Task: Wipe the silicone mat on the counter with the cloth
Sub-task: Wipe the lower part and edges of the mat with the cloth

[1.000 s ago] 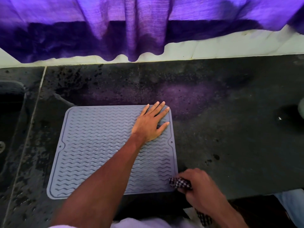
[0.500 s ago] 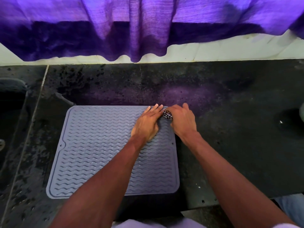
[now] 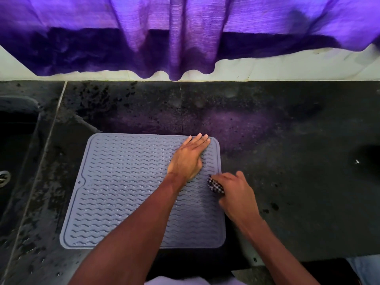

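Note:
A grey silicone mat (image 3: pixel 127 190) with wavy ridges lies flat on the dark counter (image 3: pixel 298 182). My left hand (image 3: pixel 188 158) presses flat on the mat's far right part, fingers straight and pointing at the far right corner. My right hand (image 3: pixel 236 192) grips a bunched black-and-white checked cloth (image 3: pixel 214 185) against the mat's right edge, about halfway along it. Most of the cloth is hidden inside my fist.
A dark sink (image 3: pixel 14 140) with a drain (image 3: pixel 4 177) sits at the left. A purple curtain (image 3: pixel 185 33) hangs over the back wall. The counter's front edge runs just below the mat.
My right hand with the cloth went from the mat's near right corner up to the far right corner, then came back down the right edge to its middle. My left hand stayed pressed on the mat.

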`<state>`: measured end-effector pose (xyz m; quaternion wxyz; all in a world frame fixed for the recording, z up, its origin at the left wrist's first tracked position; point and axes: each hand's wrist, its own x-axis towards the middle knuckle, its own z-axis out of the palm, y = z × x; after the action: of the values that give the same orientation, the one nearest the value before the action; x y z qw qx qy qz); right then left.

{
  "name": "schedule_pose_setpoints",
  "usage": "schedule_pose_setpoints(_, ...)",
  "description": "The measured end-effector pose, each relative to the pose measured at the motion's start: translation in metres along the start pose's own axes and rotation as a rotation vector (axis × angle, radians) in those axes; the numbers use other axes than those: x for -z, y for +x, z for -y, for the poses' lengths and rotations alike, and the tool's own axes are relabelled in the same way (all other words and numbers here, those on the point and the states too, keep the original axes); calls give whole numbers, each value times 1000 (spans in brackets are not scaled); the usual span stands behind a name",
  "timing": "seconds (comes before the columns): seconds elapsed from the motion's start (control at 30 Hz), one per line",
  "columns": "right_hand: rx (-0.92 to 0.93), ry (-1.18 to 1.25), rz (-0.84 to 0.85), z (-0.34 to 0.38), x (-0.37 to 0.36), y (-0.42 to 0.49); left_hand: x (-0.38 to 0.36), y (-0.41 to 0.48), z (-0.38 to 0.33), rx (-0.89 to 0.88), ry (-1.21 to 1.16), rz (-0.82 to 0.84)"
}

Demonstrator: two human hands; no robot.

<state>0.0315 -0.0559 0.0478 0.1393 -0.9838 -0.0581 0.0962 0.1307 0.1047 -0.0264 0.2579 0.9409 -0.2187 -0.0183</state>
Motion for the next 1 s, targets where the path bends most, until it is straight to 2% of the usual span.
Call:
schedule_pose_setpoints(0.17, -7, -1, 24, 11, -10, -37, 0, 0, 1, 0, 16, 4)
schedule_pose_setpoints(0.27, 3, 5, 123, 15, 3, -41, 0, 0, 1, -1, 16, 6)
schedule_pose_setpoints(0.37, -87, 7, 262, 13, 25, -23, 0, 0, 0, 5, 15, 17)
schedule_pose_setpoints(0.43, -123, 19, 216, 13, 32, -6, 0, 1, -1, 11, 14, 24)
schedule_pose_setpoints(0.57, -67, -24, 80, 22, 24, 7, 0, 1, 0, 10, -3, 13)
schedule_pose_setpoints(0.77, -3, -24, 1, 7, -10, -33, 2, -1, 0, 14, 8, 14)
schedule_pose_setpoints(1.0, -47, 51, 39, 10, -26, -83, 6, -2, -1, 28, 25, 25)
